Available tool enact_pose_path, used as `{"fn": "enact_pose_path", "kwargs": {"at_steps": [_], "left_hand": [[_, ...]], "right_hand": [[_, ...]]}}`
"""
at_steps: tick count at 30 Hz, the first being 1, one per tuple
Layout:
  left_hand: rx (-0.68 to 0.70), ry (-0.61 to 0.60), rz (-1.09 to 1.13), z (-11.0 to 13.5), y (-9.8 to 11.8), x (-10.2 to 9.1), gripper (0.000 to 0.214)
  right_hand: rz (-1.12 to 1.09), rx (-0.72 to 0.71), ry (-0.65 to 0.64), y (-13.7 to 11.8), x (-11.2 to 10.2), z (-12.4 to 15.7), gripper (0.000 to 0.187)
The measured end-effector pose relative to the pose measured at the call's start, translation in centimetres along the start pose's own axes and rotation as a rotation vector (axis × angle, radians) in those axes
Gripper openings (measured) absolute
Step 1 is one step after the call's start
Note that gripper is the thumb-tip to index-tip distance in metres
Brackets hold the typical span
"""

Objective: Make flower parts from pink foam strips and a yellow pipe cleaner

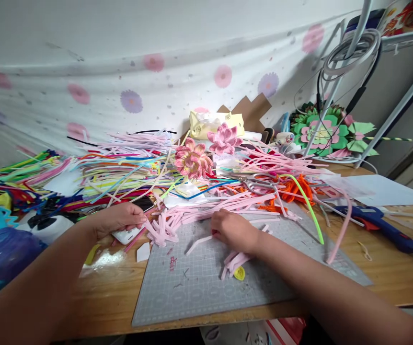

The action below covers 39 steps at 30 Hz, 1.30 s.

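My left hand [125, 218] is pinched at the left edge of a small heap of bent pink pipe cleaners [163, 232], with the end of one between thumb and finger. Over the grey cutting mat [181, 287], my right hand [235, 232] is closed, and a short pale pink pipe cleaner [196, 243] sticks out from its fingers to the left. Below that wrist lies a bunch of folded pink pieces [235, 262], partly covered by the forearm, beside a yellow coil [239, 273]. Longer pink pipe cleaners [224, 207] run across the mat's back edge.
Scissors [260, 183] lie on the pile behind the mat. Two pink pipe-cleaner flowers [194, 159] stand at the back. Many coloured pipe cleaners [120, 175] cover the back left. A blue glue gun [382, 225] rests at right, a purple translucent container [7, 254] at left.
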<state>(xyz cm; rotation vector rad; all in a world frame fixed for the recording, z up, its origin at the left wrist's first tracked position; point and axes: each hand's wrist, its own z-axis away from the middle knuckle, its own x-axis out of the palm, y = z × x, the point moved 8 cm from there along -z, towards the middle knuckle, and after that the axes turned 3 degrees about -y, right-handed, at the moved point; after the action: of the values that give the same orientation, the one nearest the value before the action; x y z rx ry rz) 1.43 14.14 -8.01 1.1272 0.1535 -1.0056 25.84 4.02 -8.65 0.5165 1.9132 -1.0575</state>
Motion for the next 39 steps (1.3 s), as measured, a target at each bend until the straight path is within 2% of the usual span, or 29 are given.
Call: {"fn": "enact_pose_path", "kwargs": {"at_steps": [3, 4, 6, 8, 10, 12, 15, 18, 21, 23, 26, 28, 30, 33, 39], "left_hand": [[0.047, 0.143, -0.055, -0.5, 1.6, -1.2, 0.037], [0.088, 0.202, -0.055, -0.4, 2.7, -1.2, 0.036], [0.204, 0.29, -0.032, 0.2, 5.6, 0.3, 0.03], [0.342, 0.265, 0.003, 1.0, 8.8, 3.9, 0.024], [0.438, 0.129, 0.044, 1.4, 11.4, 9.0, 0.023], [0.567, -0.045, 0.213, 1.9, 13.6, 13.8, 0.022], [0.564, -0.019, 0.345, 1.4, 14.0, 16.7, 0.023], [0.509, -0.04, 0.317, 0.4, 13.1, 17.8, 0.027], [0.503, -0.078, 0.31, 0.1, 12.4, 17.8, 0.023], [0.518, -0.087, 0.357, 0.2, 12.3, 17.6, 0.019], [0.545, -0.077, 0.414, 0.4, 12.2, 17.4, 0.018], [0.567, -0.057, 0.421, 0.5, 12.2, 17.2, 0.013], [0.583, -0.043, 0.409, 0.5, 12.1, 17.1, 0.011], [0.6, -0.023, 0.335, 0.6, 11.8, 17.1, 0.012], [0.626, 0.047, 0.183, 0.9, 11.8, 17.0, 0.013]], "right_hand": [[-0.124, 0.058, 0.082, 0.6, -2.8, 0.7, 0.008], [-0.224, 0.089, 0.148, 0.8, -4.0, 1.1, 0.007], [-0.581, 0.163, 0.329, 1.4, -6.1, 2.1, 0.005], [-1.028, 0.241, 0.509, 2.0, -6.8, 3.1, 0.014], [-1.316, 0.301, 0.614, 2.0, -6.1, 3.9, 0.022], [-1.423, 0.341, 0.652, 1.9, -5.3, 4.5, 0.023], [-1.444, 0.374, 0.681, 2.0, -4.5, 5.3, 0.02], [-1.406, 0.376, 0.735, 2.7, -4.8, 6.2, 0.018], [-1.257, 0.349, 0.732, 3.1, -5.5, 6.8, 0.018], [-1.032, 0.332, 0.687, 3.1, -6.2, 7.1, 0.016], [-0.535, 0.219, 0.553, 1.9, -7.1, 7.0, 0.016], [-0.239, 0.138, 0.436, 0.8, -6.9, 6.7, 0.02], [-0.047, 0.128, 0.325, 0.2, -6.2, 6.5, 0.024], [0.096, 0.185, 0.203, 0.0, -5.3, 6.2, 0.024], [0.183, 0.263, 0.145, -0.2, -4.8, 5.8, 0.02]]}}
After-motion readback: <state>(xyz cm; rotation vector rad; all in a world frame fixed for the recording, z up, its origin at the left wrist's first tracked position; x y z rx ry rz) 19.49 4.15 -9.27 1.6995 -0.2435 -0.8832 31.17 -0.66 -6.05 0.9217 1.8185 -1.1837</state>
